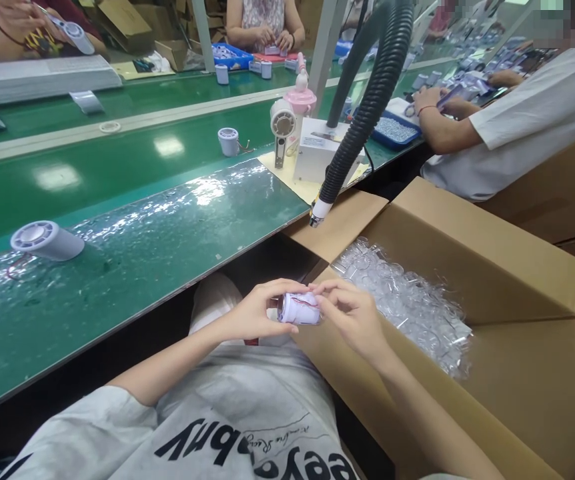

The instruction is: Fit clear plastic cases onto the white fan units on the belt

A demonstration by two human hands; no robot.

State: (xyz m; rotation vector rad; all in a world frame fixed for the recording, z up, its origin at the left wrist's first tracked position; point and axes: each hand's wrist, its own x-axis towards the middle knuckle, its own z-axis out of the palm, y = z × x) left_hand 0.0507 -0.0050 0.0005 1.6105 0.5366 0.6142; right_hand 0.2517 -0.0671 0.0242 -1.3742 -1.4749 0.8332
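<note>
Above my lap I hold a pale lilac cylindrical fan housing (301,309) on its side, with thin red wires running along it. My left hand (262,312) wraps it from the left, thumb below and fingers above. At its right end the fingers of my right hand (350,313) pinch the housing near the wires; the exact fingertip contact is partly hidden. Another lilac fan housing (50,240) lies tilted on the green bench at the left, its round vented end showing and a red wire beside it.
An open cardboard box (527,353) holds many clear plastic pieces (402,300). A black corrugated hose (372,100) arches down over the bench edge. A handheld fan (282,127) stands by a white box (317,153). A housing (228,142) sits on the conveyor (132,153). Co-workers sit opposite and at right.
</note>
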